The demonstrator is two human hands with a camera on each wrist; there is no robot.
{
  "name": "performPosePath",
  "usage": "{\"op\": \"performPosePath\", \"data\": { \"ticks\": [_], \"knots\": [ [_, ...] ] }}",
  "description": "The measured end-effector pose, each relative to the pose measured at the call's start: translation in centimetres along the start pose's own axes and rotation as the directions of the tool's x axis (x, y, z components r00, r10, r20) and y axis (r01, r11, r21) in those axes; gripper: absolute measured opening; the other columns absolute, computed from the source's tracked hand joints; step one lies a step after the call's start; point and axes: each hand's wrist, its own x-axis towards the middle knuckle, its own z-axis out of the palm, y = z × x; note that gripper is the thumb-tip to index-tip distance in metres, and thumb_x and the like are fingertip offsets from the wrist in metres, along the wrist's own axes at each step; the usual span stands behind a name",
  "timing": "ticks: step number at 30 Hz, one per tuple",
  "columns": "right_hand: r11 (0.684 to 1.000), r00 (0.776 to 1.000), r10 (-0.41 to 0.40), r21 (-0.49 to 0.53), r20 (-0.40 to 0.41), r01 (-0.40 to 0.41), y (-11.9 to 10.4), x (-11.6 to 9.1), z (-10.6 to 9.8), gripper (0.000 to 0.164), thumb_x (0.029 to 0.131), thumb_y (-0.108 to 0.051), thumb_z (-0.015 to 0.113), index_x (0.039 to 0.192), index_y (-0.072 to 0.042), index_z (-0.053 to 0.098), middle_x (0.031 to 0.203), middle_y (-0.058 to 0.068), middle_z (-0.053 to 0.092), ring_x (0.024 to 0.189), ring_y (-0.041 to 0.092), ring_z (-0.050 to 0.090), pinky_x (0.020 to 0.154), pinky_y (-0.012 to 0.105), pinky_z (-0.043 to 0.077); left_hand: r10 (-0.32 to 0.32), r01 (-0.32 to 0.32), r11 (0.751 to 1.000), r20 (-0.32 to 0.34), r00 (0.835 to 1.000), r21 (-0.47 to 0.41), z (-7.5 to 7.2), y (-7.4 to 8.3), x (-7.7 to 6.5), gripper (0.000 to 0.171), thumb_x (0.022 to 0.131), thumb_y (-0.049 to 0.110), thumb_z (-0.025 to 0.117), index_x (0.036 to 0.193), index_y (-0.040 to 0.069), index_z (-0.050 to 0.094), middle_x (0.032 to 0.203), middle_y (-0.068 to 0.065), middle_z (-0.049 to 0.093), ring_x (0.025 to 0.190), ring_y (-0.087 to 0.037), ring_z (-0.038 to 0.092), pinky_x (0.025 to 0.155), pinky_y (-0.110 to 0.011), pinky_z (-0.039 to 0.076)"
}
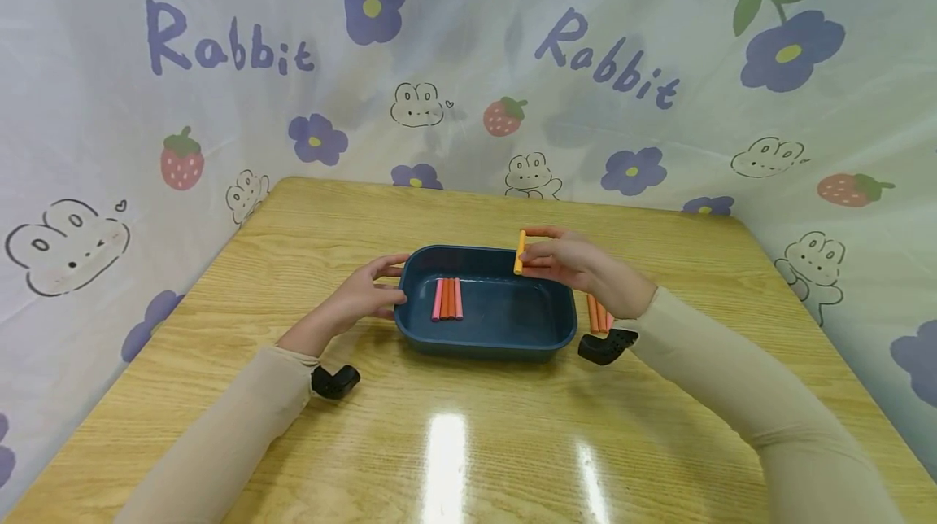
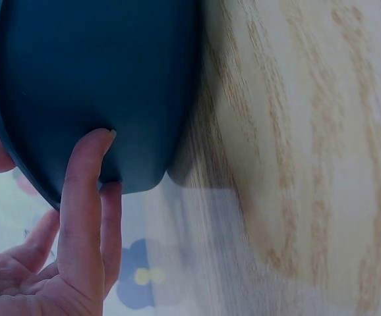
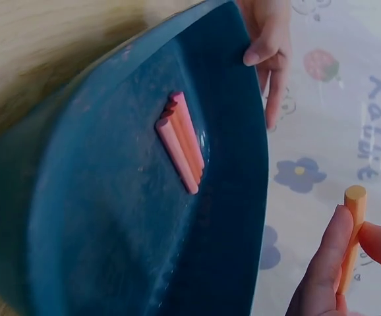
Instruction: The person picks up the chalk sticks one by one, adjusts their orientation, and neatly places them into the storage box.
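A dark blue rectangular basin (image 1: 512, 323) stands on the wooden table. At its left end, my left hand (image 1: 366, 290) holds the rim, thumb at the edge and other fingers along the outer wall (image 2: 131, 79). Above the basin's far right part, my right hand (image 1: 567, 259) pinches an upright yellow chalk stick (image 1: 520, 251) between thumb and fingers. Several pink and red chalk sticks (image 1: 447, 299) lie side by side on the left of the basin floor. In the right wrist view, these pink and reddish sticks (image 3: 180, 145) touch one another.
Outside the basin's right end, more orange and pink chalk sticks (image 1: 594, 314) lie on the table (image 1: 351, 451), partly hidden by my right wrist. Black wrist cameras (image 1: 335, 382) hang below both sleeves. A printed cloth (image 1: 468, 44) hangs behind and beside the table.
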Motion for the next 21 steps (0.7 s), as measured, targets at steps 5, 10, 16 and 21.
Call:
{"op": "performPosePath", "data": {
  "ticks": [5, 10, 16, 21],
  "knots": [
    [1.0, 1.0, 0.019, -0.025, 0.018, -0.018, 0.1, 0.9, 1.2, 0.063, 0.089, 0.009, 0.05, 0.145, -0.002, 0.022, 0.122, 0.02, 0.044, 0.092, 0.024, 0.059, 0.091, 0.038, 0.046, 0.0, 0.0, 1.0, 0.001, 1.0, -0.003, 0.0, -0.1, 0.0, 0.071, 0.084, -0.001, 0.057, 0.147, 0.012, 0.027, 0.138, -0.021, 0.033, 0.109, -0.04, 0.052, 0.073, -0.042, 0.054],
    [0.998, 0.998, 0.053, -0.027, 0.023, -0.053, 0.3, 2.0, 2.1, 0.064, 0.089, 0.009, 0.051, 0.145, -0.002, 0.023, 0.129, 0.022, 0.041, 0.107, 0.03, 0.053, 0.091, 0.038, 0.046, -0.001, 0.001, 1.0, 0.002, 1.0, -0.004, -0.1, -0.2, 0.1, 0.071, 0.085, -0.001, 0.057, 0.147, 0.013, 0.027, 0.139, -0.02, 0.032, 0.109, -0.039, 0.052, 0.073, -0.041, 0.054],
    [0.994, 0.993, 0.105, -0.037, 0.055, -0.103, 0.6, 3.3, 2.8, 0.064, 0.088, 0.01, 0.05, 0.146, -0.003, 0.024, 0.137, 0.022, 0.034, 0.119, 0.033, 0.044, 0.094, 0.037, 0.044, 0.008, -0.008, 1.0, 0.008, 1.0, -0.013, -0.1, -0.3, 0.2, 0.071, 0.085, -0.002, 0.057, 0.147, 0.013, 0.027, 0.139, -0.02, 0.032, 0.111, -0.039, 0.051, 0.073, -0.041, 0.054],
    [0.99, 0.988, 0.134, -0.062, 0.071, -0.13, 0.9, 4.4, 3.2, 0.062, 0.088, 0.011, 0.05, 0.144, -0.001, 0.027, 0.136, 0.022, 0.035, 0.115, 0.032, 0.046, 0.095, 0.039, 0.043, 0.019, -0.018, 1.0, 0.009, 1.0, -0.017, -0.2, -0.3, 0.3, 0.071, 0.085, -0.002, 0.058, 0.147, 0.013, 0.027, 0.138, -0.02, 0.033, 0.11, -0.039, 0.051, 0.072, -0.041, 0.055]
  ]
}}
